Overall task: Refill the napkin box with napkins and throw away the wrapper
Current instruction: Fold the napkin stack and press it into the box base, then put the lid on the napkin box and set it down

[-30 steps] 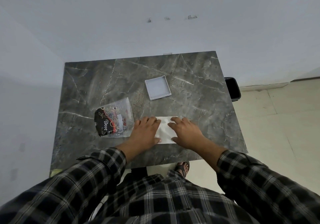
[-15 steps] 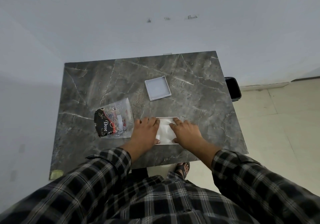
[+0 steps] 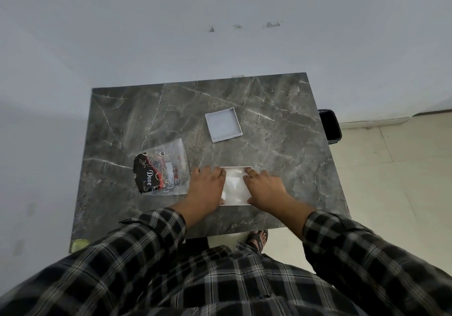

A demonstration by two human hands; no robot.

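Observation:
A white napkin box (image 3: 236, 168) sits near the front edge of the dark marble table (image 3: 281, 144), with white napkins (image 3: 234, 185) inside it. My left hand (image 3: 208, 188) covers the box's left side, thumb at its near edge. My right hand (image 3: 265, 188) covers the right side, fingertips on the napkins at the far right corner. The empty wrapper (image 3: 162, 169), clear plastic with black and red print, lies flat just left of my left hand. The box's white square lid (image 3: 223, 124) lies open side up farther back on the table.
A black bin (image 3: 330, 126) stands on the floor beside the table's right edge. The table's back edge meets a white wall. Pale floor tiles stretch to the right, and a sandalled foot (image 3: 258, 238) shows under the front edge.
Both hands have drawn closer together over the white napkins. The napkins now look narrower and sit within the box's rim.

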